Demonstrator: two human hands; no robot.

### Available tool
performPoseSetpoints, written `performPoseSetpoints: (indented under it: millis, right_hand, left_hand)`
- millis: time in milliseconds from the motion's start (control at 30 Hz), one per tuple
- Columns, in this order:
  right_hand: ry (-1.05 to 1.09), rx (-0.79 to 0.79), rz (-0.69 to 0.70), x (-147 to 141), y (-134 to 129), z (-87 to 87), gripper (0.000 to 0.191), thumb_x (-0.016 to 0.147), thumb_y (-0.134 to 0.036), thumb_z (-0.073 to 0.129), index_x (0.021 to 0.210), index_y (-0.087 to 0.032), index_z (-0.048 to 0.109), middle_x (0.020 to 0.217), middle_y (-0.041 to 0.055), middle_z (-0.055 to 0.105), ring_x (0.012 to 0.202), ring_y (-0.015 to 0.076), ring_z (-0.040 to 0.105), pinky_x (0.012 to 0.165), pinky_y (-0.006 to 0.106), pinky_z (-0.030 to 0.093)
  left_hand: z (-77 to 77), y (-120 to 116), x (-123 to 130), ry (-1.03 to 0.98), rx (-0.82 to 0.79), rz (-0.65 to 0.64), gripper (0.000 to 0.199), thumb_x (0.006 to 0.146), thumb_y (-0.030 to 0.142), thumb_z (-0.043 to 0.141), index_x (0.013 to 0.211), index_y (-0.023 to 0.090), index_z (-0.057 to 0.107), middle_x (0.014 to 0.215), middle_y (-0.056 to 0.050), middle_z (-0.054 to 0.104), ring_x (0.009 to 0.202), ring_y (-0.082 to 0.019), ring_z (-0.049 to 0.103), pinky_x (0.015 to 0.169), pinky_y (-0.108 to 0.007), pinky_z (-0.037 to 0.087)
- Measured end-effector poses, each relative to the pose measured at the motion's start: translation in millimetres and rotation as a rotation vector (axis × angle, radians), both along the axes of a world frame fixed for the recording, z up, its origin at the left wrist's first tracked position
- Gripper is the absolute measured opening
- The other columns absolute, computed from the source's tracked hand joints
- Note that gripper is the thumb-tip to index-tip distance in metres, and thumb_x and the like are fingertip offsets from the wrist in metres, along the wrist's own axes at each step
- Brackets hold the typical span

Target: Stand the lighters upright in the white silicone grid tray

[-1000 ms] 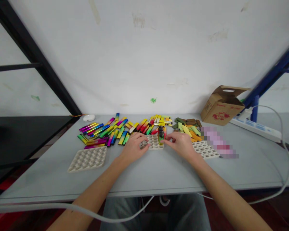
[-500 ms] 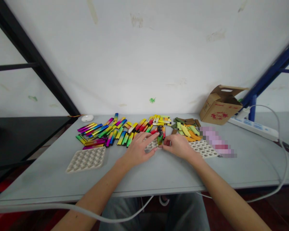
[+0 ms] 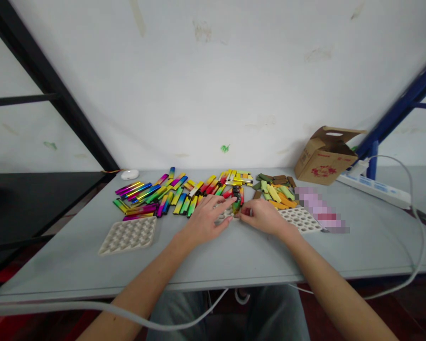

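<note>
My left hand (image 3: 210, 219) is over a white tray with holes (image 3: 224, 214), its fingers spread and the fingertips beside a few upright lighter-like sticks (image 3: 236, 198) with dark tops. My right hand (image 3: 261, 215) has its fingers closed together at the right side of those sticks, low near the tray; what its fingertips hold, if anything, is hidden. Behind and left of my hands lie several shiny multicoloured sticks (image 3: 180, 202). Green, orange and brown sticks (image 3: 274, 191) lie behind my right hand. A second holed tray (image 3: 301, 219) sits just right of it.
A white tray (image 3: 128, 235) lies at the left. An open cardboard box (image 3: 321, 161), a power strip (image 3: 379, 188) and a blurred pink item (image 3: 317, 206) are at the right. A white case (image 3: 129, 174) rests at the back left. A cable (image 3: 120, 310) crosses the front edge.
My right hand's fingertips have shifted very slightly at the upright sticks. My left hand has barely moved, still with its fingers apart.
</note>
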State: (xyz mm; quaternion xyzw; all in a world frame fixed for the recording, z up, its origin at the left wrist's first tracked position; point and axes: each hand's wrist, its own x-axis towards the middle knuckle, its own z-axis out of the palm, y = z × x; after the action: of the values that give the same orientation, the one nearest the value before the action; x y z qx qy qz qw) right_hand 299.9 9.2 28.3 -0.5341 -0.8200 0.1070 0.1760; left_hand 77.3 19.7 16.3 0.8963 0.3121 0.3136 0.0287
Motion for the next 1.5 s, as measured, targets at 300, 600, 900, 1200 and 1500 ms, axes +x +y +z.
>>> performPoseSetpoints:
  millis: [300,600,900,1200,1500]
  right_hand:
    - [0.099,0.256,-0.128,23,15,-3.7,0.035,0.083,-0.009,0.044,0.108,-0.014,0.067,0.108,0.0123,0.067,0.095,0.0226,0.061,0.084,0.034,0.046]
    - [-0.124,0.201,0.047,14,30,-25.2,0.051,0.081,0.001,0.040,0.123,-0.014,0.064,0.127,0.0134,0.061,0.110,0.0255,0.055,0.095,0.040,0.042]
    - [-0.285,0.233,-0.045,13,24,-13.9,0.034,0.087,-0.012,0.048,0.114,-0.019,0.068,0.115,0.0114,0.062,0.105,0.0282,0.050,0.091,0.039,0.039]
    - [-0.224,0.223,-0.065,12,25,-12.1,0.024,0.080,-0.007,0.049,0.098,-0.015,0.063,0.108,0.0117,0.066,0.109,0.0257,0.051,0.093,0.036,0.039]
    - [-0.211,0.254,-0.018,18,28,-22.0,0.039,0.084,-0.007,0.047,0.114,-0.021,0.067,0.122,0.0103,0.061,0.115,0.0266,0.050,0.097,0.039,0.038]
  left_hand:
    - [0.1,5,-8,-0.006,-0.038,0.072,0.057,0.088,0.032,0.056,0.142,0.021,0.040,0.120,-0.011,0.059,0.113,-0.026,0.053,0.100,-0.042,0.042]
    - [-13.1,20,-26,0.088,0.027,0.133,0.045,0.082,0.044,0.062,0.118,0.016,0.062,0.124,-0.015,0.059,0.123,-0.032,0.048,0.108,-0.052,0.034]
    - [-15.9,18,-24,0.055,-0.020,0.118,0.042,0.083,0.041,0.062,0.118,0.019,0.063,0.122,-0.013,0.058,0.122,-0.031,0.048,0.106,-0.052,0.038]
    - [-12.1,13,-19,0.063,-0.036,0.119,0.039,0.084,0.035,0.062,0.119,0.019,0.061,0.120,-0.011,0.058,0.120,-0.028,0.048,0.106,-0.048,0.039]
    - [-11.9,12,-19,0.057,-0.042,0.116,0.038,0.085,0.037,0.061,0.118,0.018,0.061,0.121,-0.012,0.057,0.120,-0.028,0.048,0.106,-0.048,0.038]
